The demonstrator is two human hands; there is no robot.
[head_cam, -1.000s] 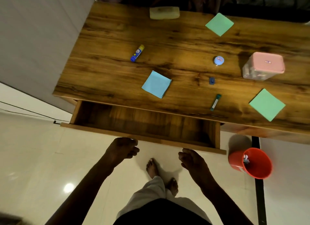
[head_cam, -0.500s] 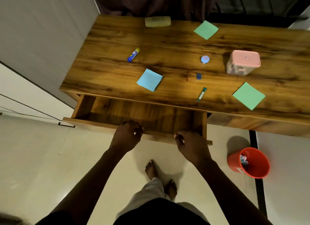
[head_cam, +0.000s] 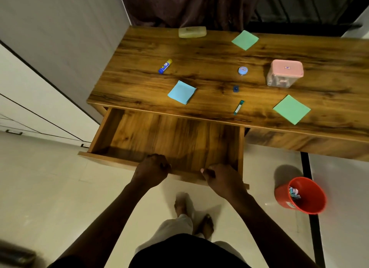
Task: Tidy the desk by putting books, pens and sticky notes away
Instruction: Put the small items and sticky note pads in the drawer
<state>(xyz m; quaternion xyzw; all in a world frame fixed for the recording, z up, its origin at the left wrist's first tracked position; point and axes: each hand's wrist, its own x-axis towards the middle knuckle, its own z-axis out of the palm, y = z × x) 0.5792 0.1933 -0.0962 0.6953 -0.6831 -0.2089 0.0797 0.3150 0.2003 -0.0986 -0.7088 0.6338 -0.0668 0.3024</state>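
Three sticky notes (head_cam: 182, 92) (head_cam: 245, 39) (head_cam: 291, 109), one glue stick (head_cam: 165, 66), one box (head_cam: 284, 73), one bin (head_cam: 311, 197)

Surface (head_cam: 199, 54): brown wood grain, dark streaks; drawer (head_cam: 169, 140): same grain; near sticky note (head_cam: 182, 92) light blue; back sticky note (head_cam: 245, 40) and right sticky note (head_cam: 291, 109) mint green; glue stick (head_cam: 165, 66) blue, yellow cap; pen (head_cam: 238, 107) teal, pale label; case (head_cam: 192, 32) pale yellow; box (head_cam: 279, 81) clear, pink lid; bucket (head_cam: 283, 198) red; floor (head_cam: 60, 187) cream.

Blue sticky pad (head_cam: 182, 92), far green pad (head_cam: 245, 39), near green pad (head_cam: 291, 109), perhaps a teal pen (head_cam: 238, 107), lie flat.
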